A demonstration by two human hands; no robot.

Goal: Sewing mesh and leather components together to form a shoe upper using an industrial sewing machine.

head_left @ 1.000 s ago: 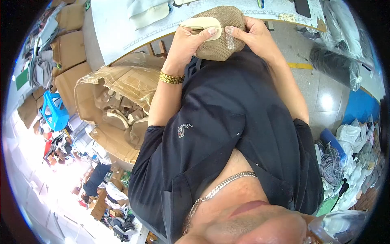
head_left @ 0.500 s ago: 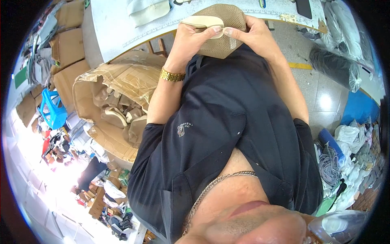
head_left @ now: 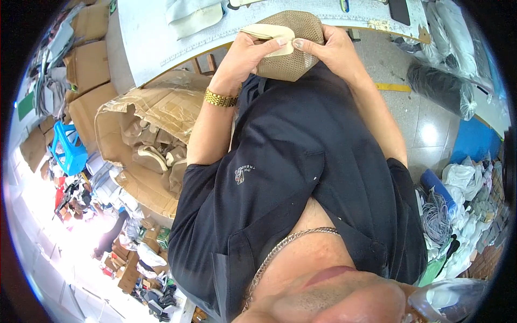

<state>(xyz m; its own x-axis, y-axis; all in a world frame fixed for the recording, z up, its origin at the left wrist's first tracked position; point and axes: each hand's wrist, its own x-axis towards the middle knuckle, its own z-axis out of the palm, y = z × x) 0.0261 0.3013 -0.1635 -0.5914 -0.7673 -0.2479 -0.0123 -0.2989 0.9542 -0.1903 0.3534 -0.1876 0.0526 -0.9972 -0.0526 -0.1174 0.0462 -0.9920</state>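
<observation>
Held up at the near edge of the worktable is a brown mesh cap-like piece point(head_left: 291, 67) with a cream strip or panel point(head_left: 279, 33) along its upper left. My left hand point(head_left: 249, 56) grips its left side, the thumb pressing on the cream part. From the right, my right hand point(head_left: 338, 51) wraps round the mesh, and its thumb meets the cream edge close to the left thumb. Fingers of both hands are partly hidden behind the piece.
The white worktable point(head_left: 148, 46) carries pale fabric pieces point(head_left: 199, 24) and a black phone point(head_left: 399, 12). At my left, an open cardboard box point(head_left: 172, 102) holds several similar brown pieces. A blue stool point(head_left: 69, 151) stands beyond it. Plastic-wrapped dark goods point(head_left: 439, 86) lie at the right.
The cream part now lies flatter and lower over the mesh, under my left thumb. My left hand and wrist have shifted slightly left; both hands keep their hold.
</observation>
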